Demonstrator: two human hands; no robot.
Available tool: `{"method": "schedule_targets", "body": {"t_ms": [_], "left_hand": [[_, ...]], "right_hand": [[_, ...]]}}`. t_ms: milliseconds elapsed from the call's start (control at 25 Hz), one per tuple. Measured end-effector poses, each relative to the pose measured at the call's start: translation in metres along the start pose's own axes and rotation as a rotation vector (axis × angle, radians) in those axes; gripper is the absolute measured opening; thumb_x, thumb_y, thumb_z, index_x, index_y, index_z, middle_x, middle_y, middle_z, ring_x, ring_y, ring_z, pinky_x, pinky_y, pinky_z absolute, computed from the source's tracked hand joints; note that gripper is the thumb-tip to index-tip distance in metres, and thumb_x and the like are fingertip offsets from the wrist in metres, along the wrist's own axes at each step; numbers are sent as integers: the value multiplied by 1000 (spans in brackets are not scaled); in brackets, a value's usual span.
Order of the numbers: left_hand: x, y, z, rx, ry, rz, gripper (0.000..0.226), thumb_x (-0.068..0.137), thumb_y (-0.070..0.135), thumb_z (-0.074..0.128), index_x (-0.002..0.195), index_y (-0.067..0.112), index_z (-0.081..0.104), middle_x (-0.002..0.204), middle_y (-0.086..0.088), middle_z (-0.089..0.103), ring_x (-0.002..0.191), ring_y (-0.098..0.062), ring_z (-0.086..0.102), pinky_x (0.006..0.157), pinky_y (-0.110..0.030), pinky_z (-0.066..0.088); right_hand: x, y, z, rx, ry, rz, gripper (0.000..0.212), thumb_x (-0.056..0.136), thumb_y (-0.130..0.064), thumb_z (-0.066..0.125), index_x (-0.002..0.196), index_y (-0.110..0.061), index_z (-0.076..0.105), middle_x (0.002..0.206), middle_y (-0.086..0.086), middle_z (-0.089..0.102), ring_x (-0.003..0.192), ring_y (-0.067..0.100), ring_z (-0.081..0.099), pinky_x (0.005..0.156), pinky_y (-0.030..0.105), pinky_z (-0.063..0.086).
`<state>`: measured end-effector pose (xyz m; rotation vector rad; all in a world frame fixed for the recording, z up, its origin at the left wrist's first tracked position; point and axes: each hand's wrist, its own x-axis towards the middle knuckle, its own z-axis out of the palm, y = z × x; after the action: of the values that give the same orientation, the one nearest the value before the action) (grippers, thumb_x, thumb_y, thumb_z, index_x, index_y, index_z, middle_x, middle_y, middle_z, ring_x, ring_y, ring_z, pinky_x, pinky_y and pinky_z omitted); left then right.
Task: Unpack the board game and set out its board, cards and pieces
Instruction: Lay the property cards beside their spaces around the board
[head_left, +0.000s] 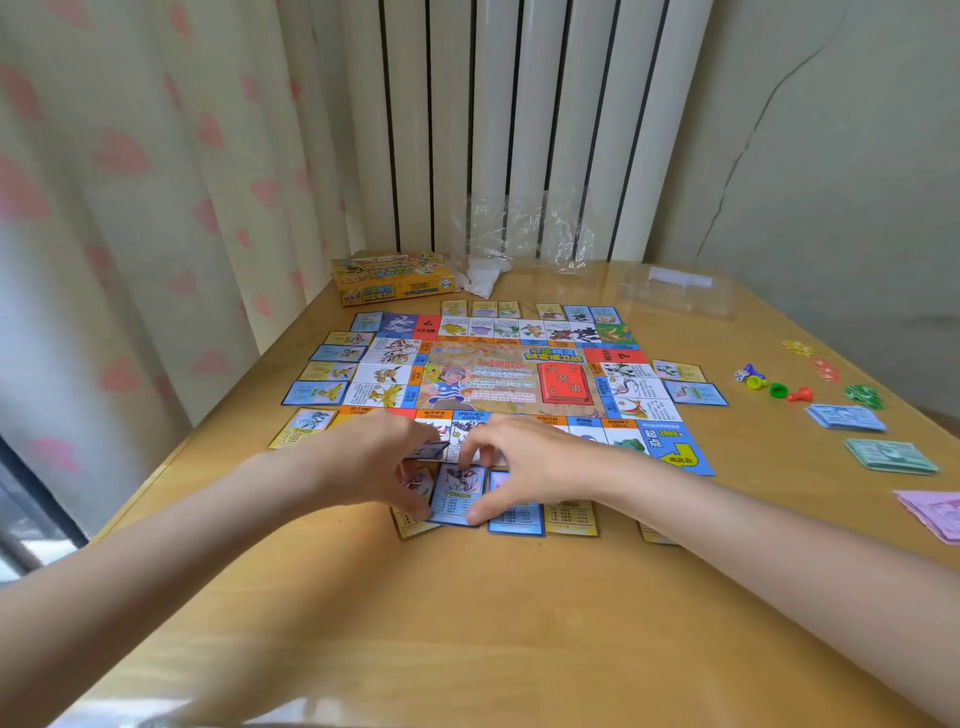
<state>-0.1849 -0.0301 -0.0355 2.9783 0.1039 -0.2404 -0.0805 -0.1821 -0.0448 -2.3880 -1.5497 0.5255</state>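
The game board (511, 382) lies flat and unfolded on the wooden table, its border squares colourful and a cartoon figure printed at its centre. Property cards line its edges face up: blue and yellow ones along the left side (332, 371), a row at the far edge (530, 310), two at the right (685, 382), several at the near edge. One blue near-edge card (457, 493) is pinched at its lower corners by the left hand (374, 462) and right hand (524, 462). The left hand also grips a small stack of cards (428, 449).
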Motion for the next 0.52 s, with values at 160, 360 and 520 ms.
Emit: {"method": "schedule_targets", "body": {"t_ms": [160, 360, 520], "left_hand": [[0, -7, -2, -11, -39, 64, 56, 76, 42, 72, 122, 18, 51, 98, 5, 56, 84, -12, 51, 73, -24, 43], [3, -9, -4, -29, -74, 50, 72, 74, 43, 73, 136, 22, 41, 110, 4, 58, 87, -12, 53, 72, -20, 42], [4, -10, -5, 14, -79, 30, 83, 76, 43, 71, 144, 19, 30, 135, 2, 48, 116, -15, 49, 89, -20, 38]], "right_hand": [[-4, 1, -3, 4, -31, -9, 50, 74, -37, 75, 116, -21, 55, 101, -1, 46, 92, 13, 43, 67, 21, 35], [-7, 1, -8, 45, -99, 28, 48, 75, -32, 76, 117, -25, 53, 102, -5, 44, 91, 12, 45, 68, 16, 37], [-7, 1, -10, 57, -150, 49, 48, 76, -29, 76, 117, -29, 52, 103, -7, 44, 92, 12, 46, 78, 25, 45]]}}
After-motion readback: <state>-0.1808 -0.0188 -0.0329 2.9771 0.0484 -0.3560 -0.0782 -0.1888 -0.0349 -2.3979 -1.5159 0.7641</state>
